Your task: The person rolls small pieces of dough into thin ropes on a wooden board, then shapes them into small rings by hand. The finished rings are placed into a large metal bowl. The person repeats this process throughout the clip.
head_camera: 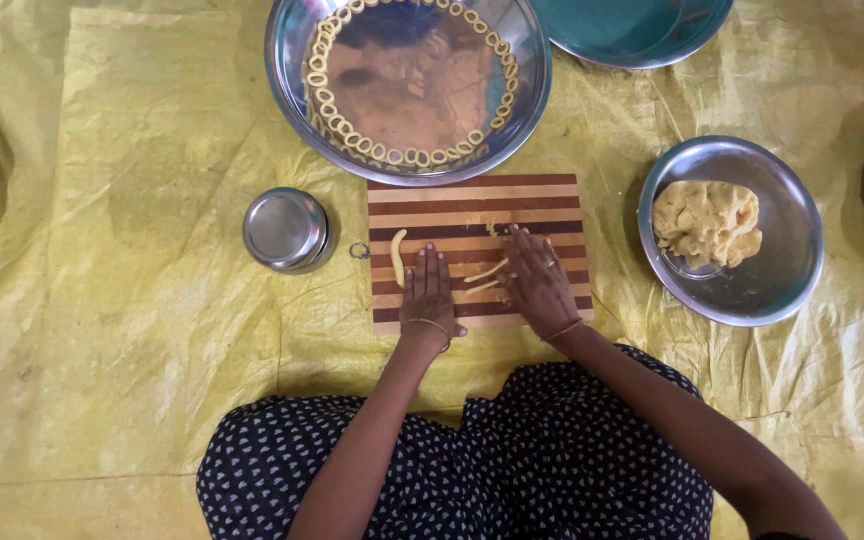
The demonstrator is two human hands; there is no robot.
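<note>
A striped brown and cream wooden board (pixel 477 205) lies on the yellow sheet in front of me. My left hand (pixel 428 292) lies flat on it, fingers together, just right of a short roll of dough (pixel 398 256). My right hand (pixel 536 280) rests palm down on the board's right half, fingers spread. Between the two hands lie two thin dough strips (pixel 486 277), touching the right hand's fingers. Neither hand grips anything.
A large steel bowl (pixel 292 80) with several dough rings around its rim sits beyond the board. A steel bowl (pixel 782 270) with a dough lump (pixel 707 222) stands at right. A small steel cup (pixel 285 229) and a metal ring (pixel 359 251) lie left. A teal plate (pixel 642 30) is at top.
</note>
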